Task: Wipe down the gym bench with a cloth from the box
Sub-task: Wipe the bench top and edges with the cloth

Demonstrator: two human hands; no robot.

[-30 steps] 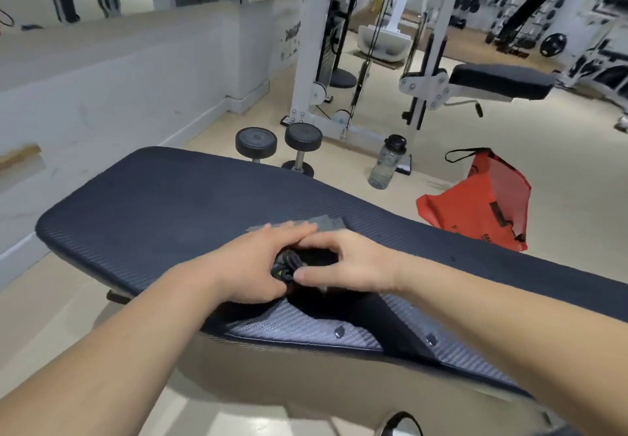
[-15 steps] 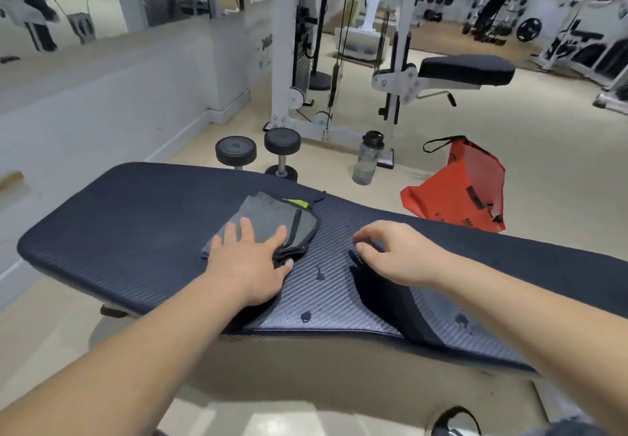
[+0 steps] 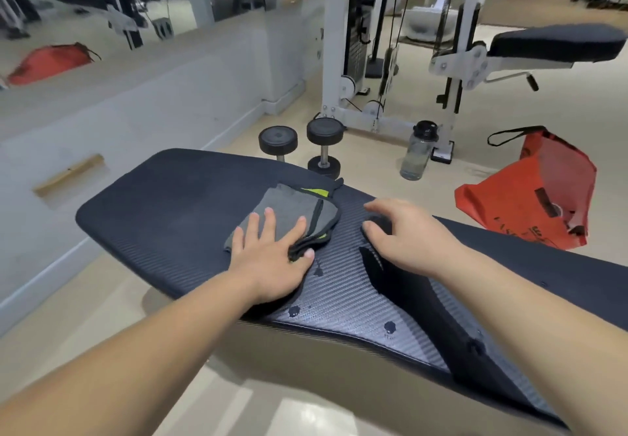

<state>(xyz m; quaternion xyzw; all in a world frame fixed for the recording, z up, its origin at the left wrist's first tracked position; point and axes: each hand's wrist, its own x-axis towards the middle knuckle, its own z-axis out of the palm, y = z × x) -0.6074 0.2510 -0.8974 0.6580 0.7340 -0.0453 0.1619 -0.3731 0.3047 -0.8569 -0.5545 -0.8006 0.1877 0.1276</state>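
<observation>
A long black padded gym bench [image 3: 163, 204] runs across the view. On it lies a flat box [image 3: 343, 303] with a carbon-weave surface and a black flap [image 3: 401, 286] folded open. A folded grey cloth [image 3: 289, 208] with black edging and a lime tag rests on the bench just left of the box. My left hand [image 3: 272, 259] lies flat on the cloth's near part, fingers spread and thumb at its edge. My right hand [image 3: 404, 235] sits curled on the upper end of the black flap, fingertips touching it.
Two black dumbbells [image 3: 323, 143] and a clear water bottle [image 3: 418, 150] stand on the floor beyond the bench. A red bag [image 3: 530, 201] lies at the right. A white cable machine [image 3: 343, 61] and another bench seat [image 3: 557, 44] stand behind. A mirrored wall runs along the left.
Both hands were together at the box opening. My left hand has since drawn the grey cloth out and laid it leftward on the bench; my right hand stayed on the flap.
</observation>
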